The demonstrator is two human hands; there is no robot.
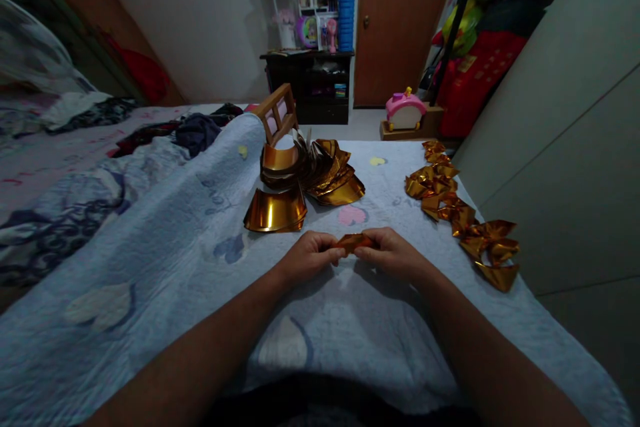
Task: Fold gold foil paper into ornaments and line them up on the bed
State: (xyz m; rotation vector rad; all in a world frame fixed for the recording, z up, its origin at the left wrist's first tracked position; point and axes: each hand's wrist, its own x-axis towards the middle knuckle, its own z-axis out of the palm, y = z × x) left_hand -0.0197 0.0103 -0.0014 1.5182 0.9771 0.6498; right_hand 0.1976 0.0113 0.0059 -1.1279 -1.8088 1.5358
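Note:
Between my two hands is a small piece of folded gold foil paper (352, 242), held just above the quilt. My left hand (314, 252) pinches its left end, thumb toward me. The right end is gripped by my right hand (389, 250), with the thumb pressed along the near side. Beyond my left hand lies a stack of curved gold foil sheets (275, 210), with a larger fanned pile of foil sheets (333, 173) behind it. Off to the right, several folded gold foil pieces (440, 180) lie in a line along the quilt's edge.
A pale blue quilt (340, 333) with heart shapes covers the surface under my hands. A small wooden chair back (280, 113) rises behind the foil piles. Rumpled clothes (200, 130) lie at left. A pale panel (565, 147) borders the right side.

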